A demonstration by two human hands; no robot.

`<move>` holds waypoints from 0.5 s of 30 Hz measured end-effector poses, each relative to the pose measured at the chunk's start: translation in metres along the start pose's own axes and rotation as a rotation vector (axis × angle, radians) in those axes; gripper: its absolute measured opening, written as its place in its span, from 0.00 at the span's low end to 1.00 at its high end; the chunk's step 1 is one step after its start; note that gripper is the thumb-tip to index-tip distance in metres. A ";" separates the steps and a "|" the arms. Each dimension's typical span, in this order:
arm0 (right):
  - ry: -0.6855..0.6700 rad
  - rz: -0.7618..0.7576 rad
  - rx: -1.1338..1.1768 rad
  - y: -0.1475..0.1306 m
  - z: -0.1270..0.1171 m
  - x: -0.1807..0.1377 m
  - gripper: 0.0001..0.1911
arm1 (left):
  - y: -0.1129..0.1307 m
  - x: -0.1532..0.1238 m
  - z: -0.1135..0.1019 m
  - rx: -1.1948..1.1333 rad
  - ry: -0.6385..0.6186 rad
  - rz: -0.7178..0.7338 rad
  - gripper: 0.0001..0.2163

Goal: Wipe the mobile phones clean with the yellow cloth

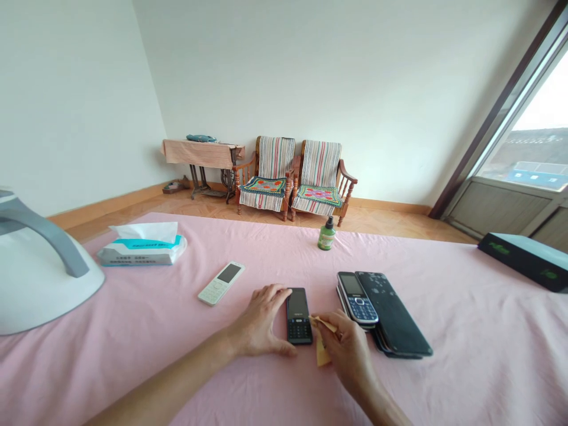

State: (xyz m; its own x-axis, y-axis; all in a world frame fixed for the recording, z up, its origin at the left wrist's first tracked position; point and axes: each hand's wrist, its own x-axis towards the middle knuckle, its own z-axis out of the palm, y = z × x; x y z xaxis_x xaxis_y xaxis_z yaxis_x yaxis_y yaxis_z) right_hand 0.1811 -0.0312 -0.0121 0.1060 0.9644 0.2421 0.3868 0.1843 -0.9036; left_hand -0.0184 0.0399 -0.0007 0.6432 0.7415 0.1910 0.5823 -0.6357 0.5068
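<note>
A black keypad mobile phone [297,305] lies face up on the pink cloth in front of me, its screen dark. My left hand [261,322] steadies it from the left, fingertips at the upper edge and thumb by the lower left corner. Pinched in my right hand [346,343] is a folded yellow cloth [322,353], one corner of it touching the phone's right edge. Just beyond that hand, a blue-and-silver keypad phone [358,299] rests on top of another device, beside a stack of black smartphones [394,313].
A white keypad phone [220,284] lies left of my hands. Farther out stand a tissue pack [142,251] and a green spray bottle [326,235]. A white kettle-like appliance [44,272] with a grey handle fills the left edge; a black box [523,260] sits far right.
</note>
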 end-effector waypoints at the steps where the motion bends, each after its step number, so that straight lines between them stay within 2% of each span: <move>1: -0.002 0.014 0.013 -0.001 0.000 0.000 0.15 | 0.005 -0.004 0.001 -0.040 0.026 -0.024 0.44; 7: -0.008 0.079 0.113 -0.005 0.001 0.002 0.16 | 0.028 -0.020 0.015 -0.150 0.122 -0.095 0.30; 12: -0.052 0.156 0.236 -0.007 0.010 0.001 0.20 | 0.031 -0.020 0.020 -0.246 0.166 -0.073 0.27; 15: -0.108 0.239 0.387 -0.008 0.012 0.000 0.20 | 0.031 -0.019 0.019 -0.259 0.171 -0.056 0.27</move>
State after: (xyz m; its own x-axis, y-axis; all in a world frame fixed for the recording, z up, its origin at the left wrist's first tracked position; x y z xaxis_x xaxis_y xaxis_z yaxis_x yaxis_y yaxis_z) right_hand 0.1669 -0.0304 -0.0095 0.0468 0.9989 -0.0086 -0.0097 -0.0081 -0.9999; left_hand -0.0031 0.0015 -0.0047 0.5082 0.8131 0.2839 0.4545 -0.5333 0.7135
